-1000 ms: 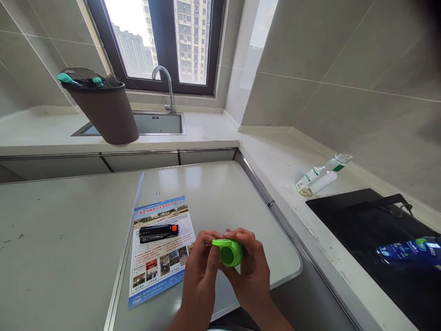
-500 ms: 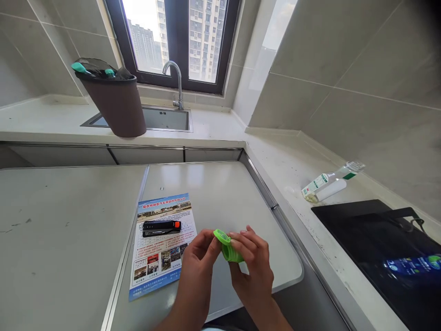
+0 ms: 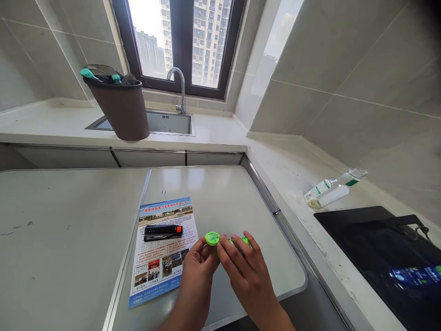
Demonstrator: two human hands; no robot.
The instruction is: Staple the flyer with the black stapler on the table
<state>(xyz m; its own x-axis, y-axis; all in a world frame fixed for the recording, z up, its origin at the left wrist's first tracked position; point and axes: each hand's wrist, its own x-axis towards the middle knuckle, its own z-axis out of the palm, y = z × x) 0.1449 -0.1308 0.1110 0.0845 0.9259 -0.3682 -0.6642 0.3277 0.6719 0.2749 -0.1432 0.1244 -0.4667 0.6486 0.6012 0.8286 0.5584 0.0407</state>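
Note:
Just right of the flyer, both my hands work close together over the table. The fingers of my left hand [image 3: 200, 271] pinch a small bright green round lid [image 3: 212, 238] with printing on its top. My right hand [image 3: 246, 271] is wrapped round a bright green plastic container [image 3: 245, 241], mostly hidden behind its fingers. Whether lid and container are joined I cannot tell. Left of my hands, a black stapler [image 3: 163, 232] with an orange-red end lies on a printed flyer [image 3: 155, 287].
The white folding table [image 3: 79, 220] has a metal seam. A brown bin [image 3: 122, 110] stands by the sink [image 3: 172, 123] and faucet [image 3: 182, 87]. On the right counter, a clear bottle [image 3: 336, 186] lies near a black cooktop [image 3: 365, 239].
The green lid has shifted left and now faces up, its printed top in view. My right hand has turned over the green container, covering more of it. The camera view has tilted slightly.

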